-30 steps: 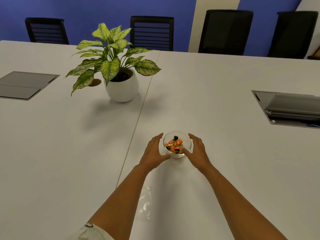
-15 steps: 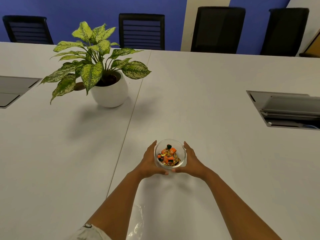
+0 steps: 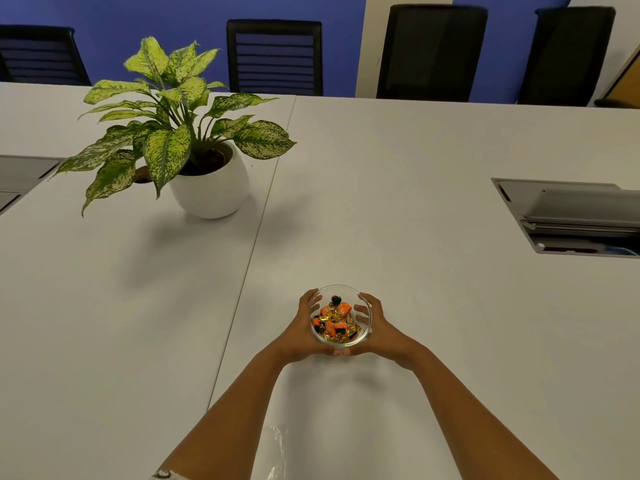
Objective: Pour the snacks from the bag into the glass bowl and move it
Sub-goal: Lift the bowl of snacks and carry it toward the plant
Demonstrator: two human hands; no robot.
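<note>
A small glass bowl (image 3: 366,310) holds orange, gold and dark wrapped snacks (image 3: 335,320). It is cupped between both hands over the white table (image 3: 415,202). My left hand (image 3: 300,332) wraps its left side and my right hand (image 3: 382,329) wraps its right side, fingertips meeting under it. The bowl appears lifted slightly off the table, with a soft shadow below. The clear plastic bag (image 3: 278,452) lies flat on the table between my forearms, near the bottom edge.
A leafy plant in a white pot (image 3: 211,188) stands at the back left. Grey cable hatches are set into the table at the right (image 3: 568,216) and far left (image 3: 20,174). Black chairs (image 3: 275,55) line the far side against a blue wall.
Both hands closed around the bowl and raised it a little off the table. The camera view shifted slightly to the right.
</note>
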